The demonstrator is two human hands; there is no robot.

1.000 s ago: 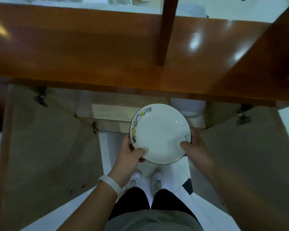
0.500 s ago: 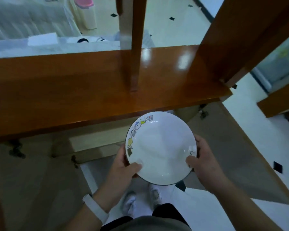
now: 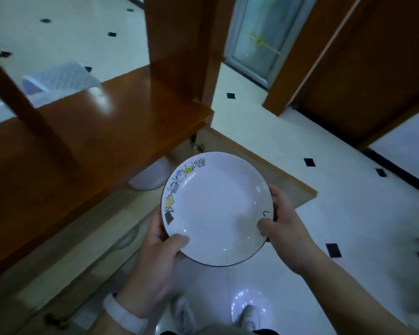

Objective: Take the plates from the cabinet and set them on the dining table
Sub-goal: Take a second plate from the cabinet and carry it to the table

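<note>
A white plate (image 3: pixel 215 209) with a dark rim and small cartoon drawings along its left edge is held level in front of me. My left hand (image 3: pixel 155 259) grips its near left rim, thumb on top. On the right rim my right hand (image 3: pixel 283 226) holds it the same way, thumb over the edge. Under the wooden cabinet top (image 3: pixel 87 141), more white dishes (image 3: pixel 153 177) show inside the open cabinet, just left of the plate.
The right cabinet door (image 3: pixel 264 170) stands open behind the plate, the left door (image 3: pixel 65 269) open at lower left. Wooden posts (image 3: pixel 179 44) rise from the cabinet top. A doorway with wooden frames (image 3: pixel 363 68) lies to the right over a white tiled floor (image 3: pixel 348 201).
My view has swung to the right, away from the cabinet toward the doorway. The plate stays in both hands and has come out clear of the cabinet opening.
</note>
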